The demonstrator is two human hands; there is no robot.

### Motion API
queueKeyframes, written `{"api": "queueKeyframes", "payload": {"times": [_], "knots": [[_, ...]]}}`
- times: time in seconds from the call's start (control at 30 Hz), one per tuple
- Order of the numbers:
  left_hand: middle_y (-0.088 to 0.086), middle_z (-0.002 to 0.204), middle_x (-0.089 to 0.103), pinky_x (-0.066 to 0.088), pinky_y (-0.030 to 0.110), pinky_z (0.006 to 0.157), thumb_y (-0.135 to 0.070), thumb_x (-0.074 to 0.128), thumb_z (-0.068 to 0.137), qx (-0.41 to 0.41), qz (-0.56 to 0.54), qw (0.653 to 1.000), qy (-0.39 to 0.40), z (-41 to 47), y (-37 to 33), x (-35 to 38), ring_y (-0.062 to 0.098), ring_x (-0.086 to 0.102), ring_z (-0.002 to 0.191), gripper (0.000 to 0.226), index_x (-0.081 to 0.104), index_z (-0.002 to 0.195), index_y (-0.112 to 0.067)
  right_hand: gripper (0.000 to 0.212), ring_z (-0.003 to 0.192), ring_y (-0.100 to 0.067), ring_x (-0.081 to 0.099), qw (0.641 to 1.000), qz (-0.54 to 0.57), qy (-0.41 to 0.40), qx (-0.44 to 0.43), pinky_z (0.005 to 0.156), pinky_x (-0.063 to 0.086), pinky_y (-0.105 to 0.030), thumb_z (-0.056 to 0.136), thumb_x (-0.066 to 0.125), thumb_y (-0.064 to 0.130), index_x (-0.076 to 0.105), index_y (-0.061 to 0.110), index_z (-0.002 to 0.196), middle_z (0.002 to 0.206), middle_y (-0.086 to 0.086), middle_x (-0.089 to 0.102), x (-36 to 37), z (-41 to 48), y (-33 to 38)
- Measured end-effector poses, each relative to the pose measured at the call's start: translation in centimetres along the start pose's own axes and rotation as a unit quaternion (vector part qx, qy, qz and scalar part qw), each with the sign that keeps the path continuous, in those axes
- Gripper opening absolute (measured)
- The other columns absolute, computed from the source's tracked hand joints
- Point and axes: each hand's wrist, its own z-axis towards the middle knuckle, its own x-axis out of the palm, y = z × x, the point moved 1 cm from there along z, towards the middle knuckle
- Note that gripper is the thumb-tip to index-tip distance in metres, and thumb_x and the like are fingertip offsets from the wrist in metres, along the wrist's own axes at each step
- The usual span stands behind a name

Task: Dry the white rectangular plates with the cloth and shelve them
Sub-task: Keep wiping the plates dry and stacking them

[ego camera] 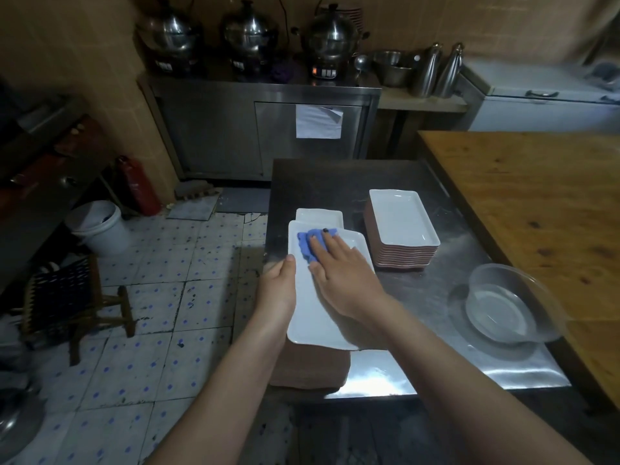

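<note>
A white rectangular plate (307,317) is held over the left edge of the steel table (432,297). My left hand (280,286) grips its left rim, thumb on top. My right hand (339,273) lies flat on the plate and presses a blue cloth (303,245) against its far end. Beneath the held plate lies a brown stack (308,367) of plates seen from the side. Another white plate (318,216) lies just beyond. A tall stack of white plates with brown undersides (402,226) stands to the right.
A clear glass bowl (503,303) sits at the table's right, against a wooden table (536,196). A steel cabinet (261,129) with cookers stands at the back. On the tiled floor at left are a white bucket (97,226) and a woven stool (70,303).
</note>
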Motion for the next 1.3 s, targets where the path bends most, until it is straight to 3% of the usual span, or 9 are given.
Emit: {"api": "queueKeyframes", "payload": {"times": [0.2,0.4,0.57,0.7,0.83,0.93,1.0,1.13,1.3], "knots": [[-0.001,0.085,0.067,0.048,0.022,0.061,-0.032,0.039,0.099,0.000,-0.013,1.000,0.006,0.2,0.7,-0.9,0.015,0.064,0.075,0.028,0.063,0.102,-0.017,0.051,0.146,-0.031,0.005,0.990,-0.083,-0.047,0.105,0.118,0.013,-0.042,0.102,0.015,0.040,0.007,0.029,0.151,0.160,-0.001,-0.001,0.4,-1.0,-2.0],[-0.005,0.086,0.067,0.049,0.024,0.063,-0.034,0.037,0.099,-0.002,0.009,1.000,0.018,0.2,1.1,-1.2,0.013,0.064,0.079,0.029,0.063,0.103,-0.020,0.046,0.110,-0.035,0.046,0.984,-0.033,-0.111,0.138,0.086,0.042,-0.036,0.098,0.035,0.014,0.029,0.021,0.143,0.154,-0.006,0.018,0.4,-2.4,-1.7],[0.001,0.109,0.068,0.050,0.039,0.093,-0.032,0.038,0.099,0.018,0.037,0.999,0.033,0.5,1.5,-2.2,0.020,0.064,0.100,0.033,0.063,0.116,-0.017,0.041,0.118,-0.032,0.045,0.971,0.039,-0.189,0.141,0.091,0.040,-0.032,0.093,0.045,0.004,0.049,0.013,0.133,0.142,-0.011,0.041,0.4,-3.7,-3.3],[0.000,0.091,0.069,0.052,0.036,0.080,-0.034,0.046,0.096,-0.007,0.037,0.999,0.035,0.9,2.9,-2.8,0.019,0.066,0.085,0.023,0.065,0.093,-0.021,0.035,0.117,-0.027,0.050,0.924,0.242,-0.234,0.181,0.092,0.048,-0.039,0.092,0.054,0.004,0.057,0.006,0.127,0.134,-0.010,0.050,0.2,-4.4,-4.3],[0.001,0.090,0.070,0.054,0.040,0.078,-0.026,0.053,0.094,-0.004,0.073,0.996,0.045,1.5,4.1,-3.0,0.022,0.067,0.083,0.017,0.065,0.100,-0.017,0.034,0.103,-0.022,0.053,0.908,0.295,-0.241,0.175,0.049,0.051,-0.017,0.090,0.058,0.005,0.058,0.007,0.125,0.131,-0.006,0.049,0.8,-5.0,-4.5],[0.003,0.086,0.069,0.054,0.040,0.074,-0.022,0.049,0.095,0.010,0.109,0.993,0.040,1.9,4.8,-2.8,0.025,0.066,0.080,0.015,0.064,0.092,-0.020,0.034,0.113,-0.024,0.053,0.904,0.303,-0.238,0.185,0.079,0.055,-0.034,0.090,0.059,0.006,0.059,0.008,0.124,0.133,-0.006,0.049,1.5,-5.0,-4.4],[0.013,0.086,0.068,0.046,0.033,0.064,-0.022,0.047,0.094,0.024,0.148,0.988,0.030,2.5,5.3,-2.7,0.025,0.060,0.072,0.022,0.065,0.088,-0.012,0.035,0.117,-0.021,0.051,0.900,0.312,-0.238,0.190,0.093,0.045,-0.029,0.089,0.061,0.006,0.060,0.008,0.124,0.132,-0.005,0.050,1.9,-4.8,-4.3],[0.019,0.078,0.063,0.030,0.027,0.053,-0.025,0.044,0.094,0.050,0.232,0.972,0.002,3.7,5.9,-2.8,0.019,0.048,0.059,0.030,0.063,0.085,-0.003,0.036,0.114,-0.015,0.051,0.893,0.326,-0.243,0.193,0.081,0.035,-0.004,0.086,0.064,0.004,0.061,0.006,0.121,0.131,-0.006,0.053,2.4,-4.5,-4.4],[0.018,0.090,0.054,0.032,0.026,0.054,-0.021,0.046,0.094,0.087,0.303,0.949,-0.019,5.5,6.4,-2.8,0.020,0.046,0.064,0.034,0.046,0.060,-0.013,0.032,0.113,-0.014,0.054,0.860,0.398,-0.244,0.206,0.096,0.042,-0.023,0.083,0.069,0.010,0.065,0.008,0.115,0.123,-0.002,0.059,2.6,-3.8,-4.8]]}}
